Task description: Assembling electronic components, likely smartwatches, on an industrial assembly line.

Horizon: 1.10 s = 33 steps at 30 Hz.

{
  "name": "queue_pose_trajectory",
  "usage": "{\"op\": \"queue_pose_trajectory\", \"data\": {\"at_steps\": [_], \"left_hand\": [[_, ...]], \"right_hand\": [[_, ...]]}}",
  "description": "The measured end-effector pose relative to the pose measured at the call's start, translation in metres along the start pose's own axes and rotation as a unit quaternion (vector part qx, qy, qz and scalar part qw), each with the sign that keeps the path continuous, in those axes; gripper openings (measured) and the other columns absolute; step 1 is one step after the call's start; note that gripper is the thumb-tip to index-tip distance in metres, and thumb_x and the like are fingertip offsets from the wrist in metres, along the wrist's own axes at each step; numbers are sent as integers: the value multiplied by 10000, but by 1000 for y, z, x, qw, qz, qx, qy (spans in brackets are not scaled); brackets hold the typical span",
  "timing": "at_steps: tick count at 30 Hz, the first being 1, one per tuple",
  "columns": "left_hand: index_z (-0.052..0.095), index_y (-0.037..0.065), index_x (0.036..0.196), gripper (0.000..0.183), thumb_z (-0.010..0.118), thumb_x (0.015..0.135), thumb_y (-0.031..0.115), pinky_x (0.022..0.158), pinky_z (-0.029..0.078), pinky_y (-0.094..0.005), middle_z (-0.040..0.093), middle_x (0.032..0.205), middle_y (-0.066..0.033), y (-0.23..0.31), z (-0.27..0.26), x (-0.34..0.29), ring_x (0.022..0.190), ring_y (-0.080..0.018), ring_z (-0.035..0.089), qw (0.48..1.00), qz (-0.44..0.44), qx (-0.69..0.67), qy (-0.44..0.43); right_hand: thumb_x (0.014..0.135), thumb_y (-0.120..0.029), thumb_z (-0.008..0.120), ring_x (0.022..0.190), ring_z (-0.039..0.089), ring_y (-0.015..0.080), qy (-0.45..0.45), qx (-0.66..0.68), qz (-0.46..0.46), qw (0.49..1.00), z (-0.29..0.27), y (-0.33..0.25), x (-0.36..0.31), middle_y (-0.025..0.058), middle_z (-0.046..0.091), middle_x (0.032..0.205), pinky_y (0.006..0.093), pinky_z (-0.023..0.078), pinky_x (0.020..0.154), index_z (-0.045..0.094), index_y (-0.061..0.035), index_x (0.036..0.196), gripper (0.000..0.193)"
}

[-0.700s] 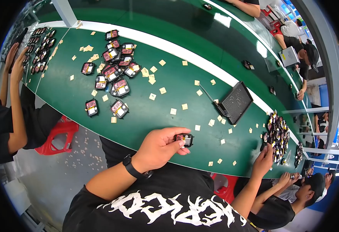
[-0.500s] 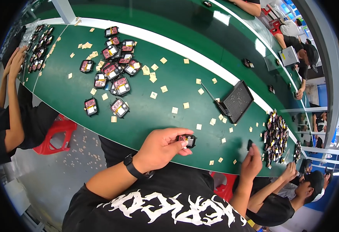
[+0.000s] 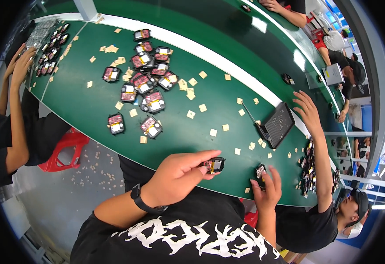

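Observation:
My left hand [image 3: 177, 178] is closed on a small open black electronic unit [image 3: 213, 166] with a red circuit board, above the table's near edge. Thumb and fingers pinch its left side, covering part of it. To the right, my right hand [image 3: 268, 189] has a second small black electronic unit [image 3: 260, 170] at its fingertips, thumb on one side and fingers on the other. Its light inner face shows upward. Several similar units, with red boards and yellow strips, lie in a loose heap [image 3: 143, 81] at the table's middle left.
On the green table [image 3: 179, 141] lie scattered small cream paper squares [image 3: 213, 132]. A black tray [image 3: 278, 125] stands at the far right side, near a dense pile of units [image 3: 307, 169]. A co-worker's arm [image 3: 317, 141] stretches across the right; another person's hands [image 3: 23, 64] work far left.
My right hand has come left toward my left hand, and the unit in it now shows its inner face. The co-worker on the right has stretched an arm forward. The view has shifted slightly.

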<state>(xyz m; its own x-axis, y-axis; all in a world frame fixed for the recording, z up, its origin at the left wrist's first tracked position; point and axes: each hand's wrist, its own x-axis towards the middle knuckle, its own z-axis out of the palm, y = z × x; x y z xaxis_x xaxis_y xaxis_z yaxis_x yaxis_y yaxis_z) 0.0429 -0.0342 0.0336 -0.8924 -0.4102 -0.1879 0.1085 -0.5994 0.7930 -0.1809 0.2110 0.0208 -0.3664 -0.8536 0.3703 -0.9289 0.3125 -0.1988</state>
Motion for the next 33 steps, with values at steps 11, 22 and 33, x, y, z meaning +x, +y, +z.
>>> {"op": "queue_pose_trajectory", "data": {"at_steps": [11,22,33], "left_hand": [[655,-13,1172,193,543,1024,40,855,521,-305,689,1053,-117,48,-83,-28,930,-187,668,741,221,511,376],[654,-26,1221,261,578,993,74,977,467,-441,617,1234,-198,70,-142,-21,1111,-379,594,528,159,717,426],[526,-38,1442,462,621,990,-11,843,549,-293,678,1217,-127,-4,12,8,1008,-130,658,998,2,22,-53]], "right_hand": [[708,-41,886,811,606,222,-50,68,184,979,3,11,-1,145,650,1146,291,470,609,655,-18,1222,565],[696,-109,922,930,704,328,-26,171,23,985,-9,-41,56,174,696,1093,351,578,703,639,-18,1181,569],[709,-172,923,756,727,237,-18,254,-127,959,3,-75,81,111,721,1084,306,581,582,630,-49,1083,491]]}}
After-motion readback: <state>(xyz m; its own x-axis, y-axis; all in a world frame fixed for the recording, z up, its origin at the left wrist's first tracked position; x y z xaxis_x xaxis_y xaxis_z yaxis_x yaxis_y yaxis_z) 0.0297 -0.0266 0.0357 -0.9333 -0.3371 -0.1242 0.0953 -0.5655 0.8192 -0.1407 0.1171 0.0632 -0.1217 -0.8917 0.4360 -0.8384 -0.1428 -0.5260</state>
